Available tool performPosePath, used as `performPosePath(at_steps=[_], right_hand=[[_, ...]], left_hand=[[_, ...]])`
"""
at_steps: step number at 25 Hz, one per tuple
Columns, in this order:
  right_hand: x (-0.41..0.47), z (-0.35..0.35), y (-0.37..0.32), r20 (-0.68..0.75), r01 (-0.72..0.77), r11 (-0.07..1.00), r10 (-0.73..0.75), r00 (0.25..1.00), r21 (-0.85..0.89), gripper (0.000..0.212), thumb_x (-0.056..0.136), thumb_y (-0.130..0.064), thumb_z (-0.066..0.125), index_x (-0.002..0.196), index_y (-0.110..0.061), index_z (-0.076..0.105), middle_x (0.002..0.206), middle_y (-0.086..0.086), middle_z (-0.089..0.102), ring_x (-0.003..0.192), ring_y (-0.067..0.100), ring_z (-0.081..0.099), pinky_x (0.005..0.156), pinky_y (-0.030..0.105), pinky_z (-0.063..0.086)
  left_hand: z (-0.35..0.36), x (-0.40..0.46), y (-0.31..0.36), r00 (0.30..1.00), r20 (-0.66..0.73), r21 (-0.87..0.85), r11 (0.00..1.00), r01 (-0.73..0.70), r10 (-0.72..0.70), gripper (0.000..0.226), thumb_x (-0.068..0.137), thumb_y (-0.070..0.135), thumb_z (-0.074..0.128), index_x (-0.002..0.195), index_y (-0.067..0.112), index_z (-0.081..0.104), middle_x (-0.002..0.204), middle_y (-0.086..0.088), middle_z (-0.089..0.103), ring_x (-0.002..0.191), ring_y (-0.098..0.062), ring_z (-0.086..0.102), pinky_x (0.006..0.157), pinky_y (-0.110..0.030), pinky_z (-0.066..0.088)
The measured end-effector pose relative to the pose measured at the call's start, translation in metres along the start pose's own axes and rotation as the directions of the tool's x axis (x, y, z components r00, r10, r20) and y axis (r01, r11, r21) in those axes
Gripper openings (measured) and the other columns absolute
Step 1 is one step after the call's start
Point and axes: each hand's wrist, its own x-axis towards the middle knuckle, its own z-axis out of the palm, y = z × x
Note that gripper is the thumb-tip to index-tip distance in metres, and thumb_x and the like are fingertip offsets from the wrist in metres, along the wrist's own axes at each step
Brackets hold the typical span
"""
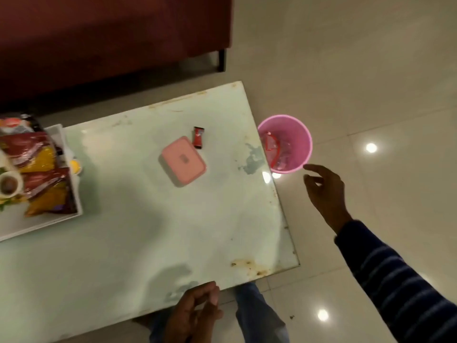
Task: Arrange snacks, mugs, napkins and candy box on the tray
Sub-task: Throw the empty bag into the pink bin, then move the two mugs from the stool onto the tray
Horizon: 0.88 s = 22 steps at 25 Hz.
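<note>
A white tray (74, 214) sits at the table's left edge, holding red and yellow snack packets (42, 174) and a mug (8, 185), partly cut off by the frame. A pink lidded candy box (183, 161) lies mid-table with a small red candy wrapper (198, 136) just beyond it. My right hand (325, 191) hovers open off the table's right side, just below a pink bin, holding nothing. At the table's near edge my left hand (195, 315) has its fingers curled, nothing visible in it.
The pale glass table (153, 238) has stained corners. A pink waste bin (285, 144) with wrappers inside stands on the tiled floor against the table's right edge. A dark red sofa (106, 38) lies beyond. A small yellow object (75, 166) lies beside the tray.
</note>
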Motion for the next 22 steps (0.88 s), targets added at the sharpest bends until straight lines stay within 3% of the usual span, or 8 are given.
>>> performPosePath(at_steps=[2, 6, 9, 12, 15, 16, 19, 22], right_hand=[[-0.05, -0.005, -0.007, -0.024, -0.022, 0.998, 0.024, 0.999, 0.056, 0.023, 0.091, -0.002, 0.063, 0.112, -0.01, 0.07, 0.116, 0.006, 0.071, 0.084, -0.003, 0.068, 0.062, -0.002, 0.042], [-0.148, 0.019, -0.051, 0.019, -0.097, 0.988, 0.096, 0.995, 0.122, 0.026, 0.091, 0.001, 0.062, 0.11, -0.014, 0.071, 0.115, 0.003, 0.071, 0.082, -0.001, 0.063, 0.063, -0.006, 0.04], [-0.208, 0.058, -0.097, 0.146, -0.081, 0.983, 0.057, 0.988, 0.167, 0.025, 0.089, 0.002, 0.064, 0.107, -0.014, 0.072, 0.099, -0.032, 0.068, 0.077, -0.016, 0.062, 0.059, -0.004, 0.042], [-0.252, 0.102, -0.147, 0.284, -0.037, 0.98, -0.021, 0.959, 0.198, 0.023, 0.086, 0.007, 0.066, 0.103, -0.007, 0.071, 0.089, -0.052, 0.058, 0.078, -0.025, 0.058, 0.061, -0.004, 0.043], [-0.291, 0.154, -0.196, 0.355, 0.038, 0.975, -0.116, 0.928, 0.219, 0.021, 0.085, 0.01, 0.066, 0.101, -0.004, 0.07, 0.088, -0.04, 0.067, 0.077, -0.025, 0.057, 0.059, -0.002, 0.044], [-0.302, 0.172, -0.212, 0.379, 0.049, 0.975, -0.131, 0.916, 0.217, 0.021, 0.086, 0.009, 0.066, 0.101, -0.004, 0.07, 0.087, -0.036, 0.069, 0.077, -0.025, 0.057, 0.058, -0.001, 0.044], [-0.334, 0.222, -0.251, 0.442, 0.045, 0.981, -0.126, 0.888, 0.189, 0.021, 0.087, 0.007, 0.066, 0.101, -0.008, 0.07, 0.084, -0.046, 0.063, 0.078, -0.024, 0.057, 0.057, -0.001, 0.044], [-0.376, 0.274, -0.289, 0.466, 0.092, 0.978, -0.172, 0.868, 0.189, 0.022, 0.087, 0.006, 0.066, 0.1, -0.01, 0.071, 0.093, -0.022, 0.073, 0.079, -0.022, 0.059, 0.056, -0.001, 0.044]], left_hand=[[-0.015, -0.004, -0.001, 1.0, 0.0, -0.04, 0.999, -0.009, 0.009, 0.02, 0.084, -0.003, 0.067, 0.088, 0.016, 0.073, 0.081, 0.006, 0.078, 0.058, -0.016, 0.072, 0.052, -0.013, 0.049], [-0.065, -0.016, -0.003, 0.999, -0.019, -0.115, 0.993, -0.042, 0.04, 0.016, 0.082, 0.01, 0.073, 0.083, 0.026, 0.075, 0.085, 0.007, 0.078, 0.059, -0.021, 0.07, 0.054, -0.021, 0.048], [-0.117, -0.023, -0.011, 0.997, -0.055, -0.161, 0.984, -0.07, 0.062, 0.016, 0.072, 0.031, 0.066, 0.081, 0.041, 0.073, 0.089, 0.003, 0.077, 0.062, -0.024, 0.068, 0.061, -0.029, 0.042], [-0.171, -0.02, -0.026, 0.991, -0.129, -0.272, 0.96, -0.061, 0.027, 0.015, 0.069, 0.029, 0.067, 0.081, 0.031, 0.076, 0.087, -0.004, 0.076, 0.061, -0.02, 0.066, 0.064, -0.038, 0.05], [-0.245, -0.015, -0.052, 0.98, -0.199, -0.352, 0.934, -0.057, -0.015, 0.02, 0.069, 0.025, 0.072, 0.088, 0.017, 0.076, 0.088, -0.009, 0.074, 0.064, -0.022, 0.068, 0.072, -0.051, 0.055], [-0.27, -0.013, -0.063, 0.976, -0.218, -0.359, 0.931, -0.063, -0.018, 0.017, 0.073, 0.021, 0.074, 0.089, 0.015, 0.076, 0.091, -0.011, 0.073, 0.065, -0.022, 0.069, 0.073, -0.05, 0.055], [-0.34, -0.006, -0.085, 0.963, -0.269, -0.346, 0.934, -0.088, -0.009, 0.008, 0.085, 0.013, 0.071, 0.092, 0.016, 0.074, 0.09, -0.014, 0.074, 0.066, -0.022, 0.07, 0.069, -0.033, 0.056], [-0.41, 0.0, -0.099, 0.944, -0.327, -0.396, 0.912, -0.104, -0.034, 0.018, 0.076, 0.027, 0.068, 0.09, 0.018, 0.074, 0.083, -0.01, 0.076, 0.067, -0.021, 0.069, 0.066, -0.029, 0.055]])
